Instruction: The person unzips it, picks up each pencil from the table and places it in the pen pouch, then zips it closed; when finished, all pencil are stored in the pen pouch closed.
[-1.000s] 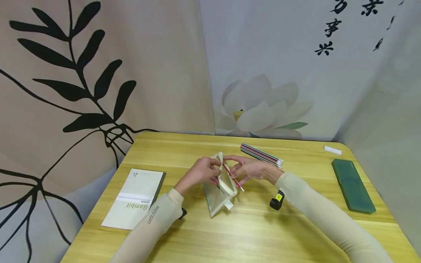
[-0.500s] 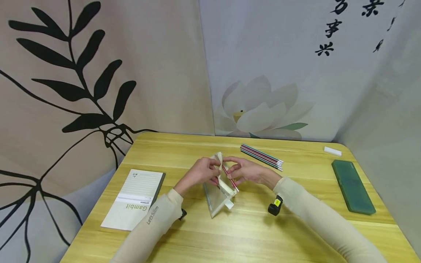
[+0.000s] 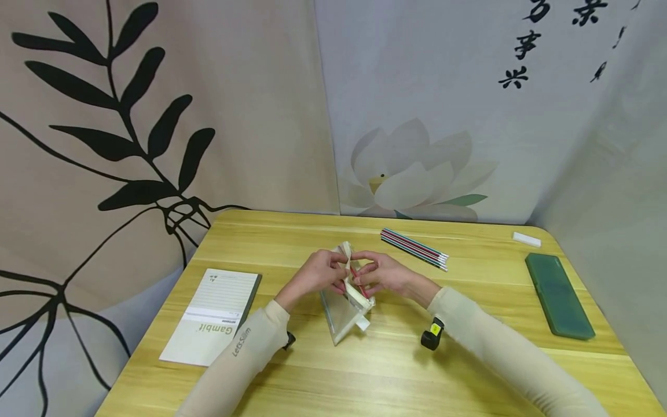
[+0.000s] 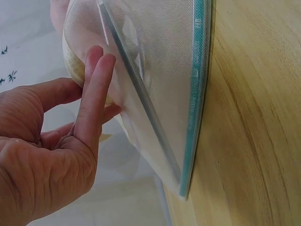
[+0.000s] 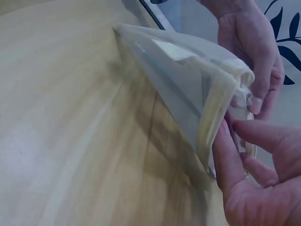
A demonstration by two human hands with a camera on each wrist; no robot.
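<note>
Mesh pouch (image 3: 336,320), well inside table edges (image 3: 292,216): left hand (image 3: 319,271) pinches rim (image 5: 218,108), right hand (image 3: 387,274) pinches red pencil (image 3: 363,291).

Between the left fingers (image 4: 92,101) and the right fingers (image 5: 228,162), the mouth of the mesh pouch (image 3: 337,319) leaves only a narrow gap, and a red pencil (image 3: 363,289) takes up part of it. Nearer the person than the fingers, bare desk (image 3: 385,376) gives a broad lane between the left sleeve (image 3: 245,347) and right sleeve (image 3: 516,353) — the pouch's lower end juts into it. Just beyond the right fingers a pencil bundle (image 3: 414,249) blocks the way; beyond the left fingers, open desk runs back to the curtain (image 3: 260,104). Leftward, a notebook (image 3: 211,315) bounds the passage; well right, a green case (image 3: 560,296).
</note>
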